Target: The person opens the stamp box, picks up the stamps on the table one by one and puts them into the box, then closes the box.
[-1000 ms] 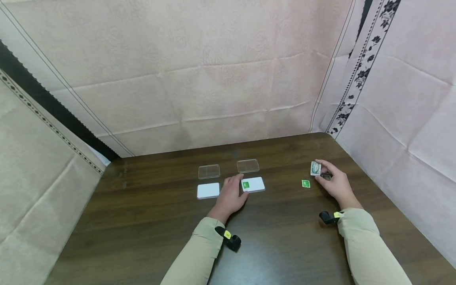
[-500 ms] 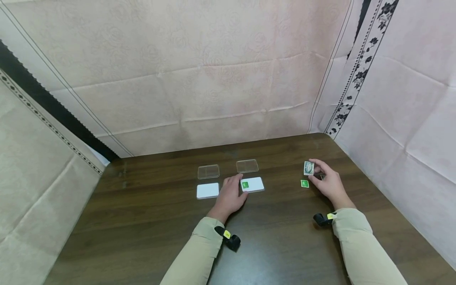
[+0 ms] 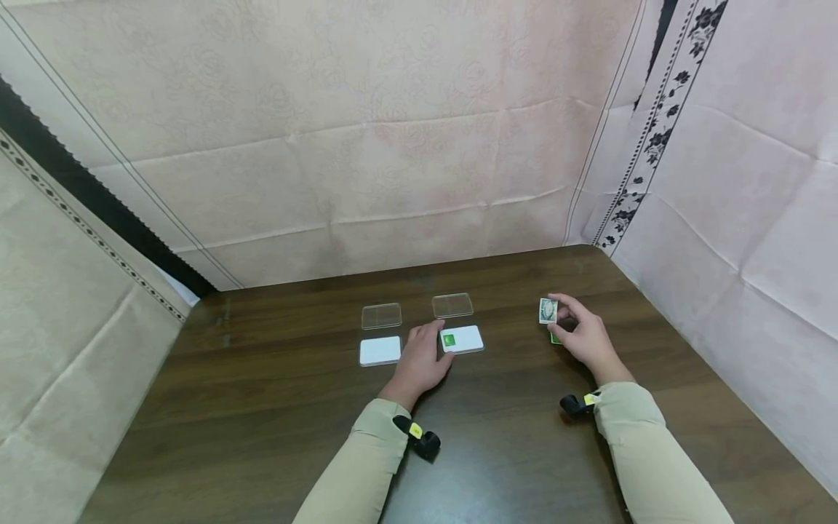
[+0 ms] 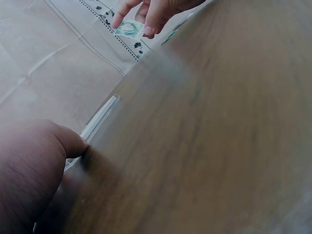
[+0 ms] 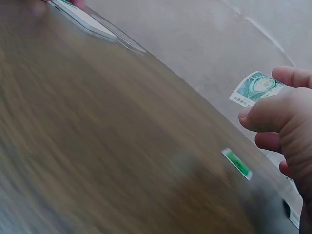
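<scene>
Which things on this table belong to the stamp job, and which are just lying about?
In hand:
- stamp, pinched by the right hand
- right white card bearing a green stamp, touched by the left hand

Lying about:
- loose green stamp on the table
- left white card
- two clear covers
</scene>
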`<state>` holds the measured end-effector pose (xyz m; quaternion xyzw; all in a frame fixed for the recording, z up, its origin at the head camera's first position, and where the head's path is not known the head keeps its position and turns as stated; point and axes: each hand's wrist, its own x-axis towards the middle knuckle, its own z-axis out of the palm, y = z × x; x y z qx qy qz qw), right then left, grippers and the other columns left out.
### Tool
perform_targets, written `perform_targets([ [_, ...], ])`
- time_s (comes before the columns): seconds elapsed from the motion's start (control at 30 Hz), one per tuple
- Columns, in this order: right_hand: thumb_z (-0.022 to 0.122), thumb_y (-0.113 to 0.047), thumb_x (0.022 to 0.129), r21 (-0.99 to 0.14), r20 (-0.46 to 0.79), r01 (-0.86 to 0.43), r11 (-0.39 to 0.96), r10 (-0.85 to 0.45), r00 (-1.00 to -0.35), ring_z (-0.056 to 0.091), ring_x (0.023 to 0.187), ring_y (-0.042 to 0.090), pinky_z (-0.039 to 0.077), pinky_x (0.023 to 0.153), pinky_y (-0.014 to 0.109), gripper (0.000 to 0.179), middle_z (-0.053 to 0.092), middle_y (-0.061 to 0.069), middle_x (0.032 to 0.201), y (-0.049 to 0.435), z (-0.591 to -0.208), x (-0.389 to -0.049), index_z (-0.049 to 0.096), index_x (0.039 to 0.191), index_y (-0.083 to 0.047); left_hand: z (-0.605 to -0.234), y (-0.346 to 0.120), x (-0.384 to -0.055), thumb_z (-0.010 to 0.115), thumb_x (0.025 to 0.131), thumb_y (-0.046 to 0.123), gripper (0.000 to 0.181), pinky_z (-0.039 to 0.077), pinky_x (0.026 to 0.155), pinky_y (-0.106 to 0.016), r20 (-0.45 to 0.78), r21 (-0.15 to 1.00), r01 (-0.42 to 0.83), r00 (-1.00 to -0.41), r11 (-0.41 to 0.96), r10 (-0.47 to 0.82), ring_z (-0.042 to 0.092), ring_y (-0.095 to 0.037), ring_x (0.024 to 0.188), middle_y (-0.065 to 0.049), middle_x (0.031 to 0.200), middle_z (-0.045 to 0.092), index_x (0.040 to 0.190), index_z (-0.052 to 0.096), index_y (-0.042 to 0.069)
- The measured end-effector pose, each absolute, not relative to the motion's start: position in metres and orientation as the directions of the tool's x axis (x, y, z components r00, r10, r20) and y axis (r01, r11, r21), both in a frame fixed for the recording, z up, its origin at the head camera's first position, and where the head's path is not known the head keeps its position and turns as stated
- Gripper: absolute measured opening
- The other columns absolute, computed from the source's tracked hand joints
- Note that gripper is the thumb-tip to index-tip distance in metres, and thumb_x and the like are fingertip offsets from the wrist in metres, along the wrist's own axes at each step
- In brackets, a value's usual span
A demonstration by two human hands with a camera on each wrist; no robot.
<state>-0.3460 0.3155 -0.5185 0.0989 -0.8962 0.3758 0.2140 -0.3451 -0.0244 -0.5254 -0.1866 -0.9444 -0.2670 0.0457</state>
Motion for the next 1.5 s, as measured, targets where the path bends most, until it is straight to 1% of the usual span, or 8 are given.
perform_targets([
  [0.23, 0.076, 0.004, 0.084, -0.662, 0.454, -0.374, 0.65, -0.05, -0.89, 0.064, 0.096, 0.028, 0.049, 0.086, 0.047, 0.059, 0.065, 0.007, 0.092, 0.295, -0.52, -0.35, 0.058, 0.138, -0.013, -0.526, -0.026, -0.345, 0.067, 0.097, 0.03, 0.063, 0.037, 0.113, -0.042, 0.176, 0.489, 0.369, -0.929, 0.791, 0.325, 0.04, -0.032, 0.14, -0.01, 0.151, 0.049, 0.151, 0.041, 0.008],
  [0.5, 0.078, 0.002, 0.084, -0.678, 0.435, -0.403, 0.615, -0.106, -0.894, 0.06, 0.092, 0.023, 0.048, 0.085, 0.045, 0.057, 0.063, 0.005, 0.094, 0.271, -0.521, -0.354, 0.059, 0.136, -0.011, -0.527, -0.026, -0.345, 0.067, 0.097, 0.03, 0.064, 0.038, 0.113, -0.042, 0.174, 0.492, 0.366, -0.93, 0.79, 0.323, 0.041, -0.031, 0.139, -0.01, 0.151, 0.049, 0.151, 0.041, 0.008],
  [0.77, 0.078, -0.004, 0.086, -0.715, 0.354, -0.387, 0.582, -0.176, -0.918, 0.055, 0.094, 0.023, 0.045, 0.085, 0.045, 0.054, 0.06, 0.004, 0.1, 0.24, -0.518, -0.357, 0.058, 0.136, -0.013, -0.526, -0.025, -0.345, 0.067, 0.097, 0.03, 0.064, 0.037, 0.113, -0.043, 0.169, 0.49, 0.362, -0.932, 0.793, 0.321, 0.04, -0.032, 0.14, -0.01, 0.151, 0.049, 0.151, 0.041, 0.008],
  [0.93, 0.079, -0.006, 0.086, -0.721, 0.337, -0.401, 0.565, -0.219, -0.915, 0.056, 0.092, 0.023, 0.045, 0.086, 0.045, 0.052, 0.062, 0.002, 0.097, 0.226, -0.519, -0.361, 0.06, 0.134, -0.014, -0.524, -0.024, -0.346, 0.067, 0.097, 0.03, 0.064, 0.037, 0.113, -0.042, 0.162, 0.49, 0.355, -0.935, 0.796, 0.316, 0.04, -0.031, 0.14, -0.01, 0.152, 0.048, 0.151, 0.041, 0.009],
  [1.1, 0.079, -0.006, 0.086, -0.733, 0.305, -0.395, 0.554, -0.251, -0.919, 0.056, 0.096, 0.025, 0.044, 0.089, 0.046, 0.052, 0.063, 0.002, 0.099, 0.217, -0.52, -0.364, 0.061, 0.134, -0.013, -0.522, -0.022, -0.347, 0.067, 0.097, 0.031, 0.064, 0.037, 0.113, -0.042, 0.154, 0.492, 0.343, -0.939, 0.8, 0.309, 0.04, -0.03, 0.14, -0.009, 0.152, 0.048, 0.151, 0.042, 0.01],
  [1.23, 0.081, -0.01, 0.085, -0.71, 0.276, -0.394, 0.584, -0.285, -0.918, 0.052, 0.101, 0.026, 0.042, 0.092, 0.047, 0.05, 0.061, 0.002, 0.103, 0.213, -0.52, -0.366, 0.062, 0.131, -0.014, -0.522, -0.022, -0.347, 0.068, 0.096, 0.03, 0.064, 0.038, 0.112, -0.043, 0.163, 0.492, 0.35, -0.936, 0.797, 0.311, 0.041, -0.031, 0.139, -0.009, 0.151, 0.049, 0.151, 0.043, 0.009],
  [1.37, 0.082, -0.013, 0.084, -0.655, 0.277, -0.436, 0.617, -0.34, -0.899, 0.048, 0.104, 0.028, 0.04, 0.091, 0.047, 0.046, 0.059, 0.004, 0.107, 0.21, -0.52, -0.368, 0.065, 0.127, -0.014, -0.524, -0.022, -0.348, 0.069, 0.096, 0.029, 0.064, 0.038, 0.112, -0.043, 0.175, 0.486, 0.363, -0.932, 0.795, 0.319, 0.042, -0.031, 0.138, -0.01, 0.15, 0.05, 0.15, 0.043, 0.008],
  [1.5, 0.082, -0.016, 0.083, -0.631, 0.257, -0.441, 0.638, -0.365, -0.895, 0.045, 0.108, 0.03, 0.039, 0.092, 0.048, 0.047, 0.058, 0.007, 0.113, 0.208, -0.52, -0.368, 0.066, 0.128, -0.015, -0.525, -0.022, -0.348, 0.069, 0.096, 0.029, 0.063, 0.038, 0.112, -0.043, 0.179, 0.49, 0.367, -0.93, 0.791, 0.321, 0.042, -0.032, 0.137, -0.011, 0.15, 0.05, 0.15, 0.043, 0.008],
])
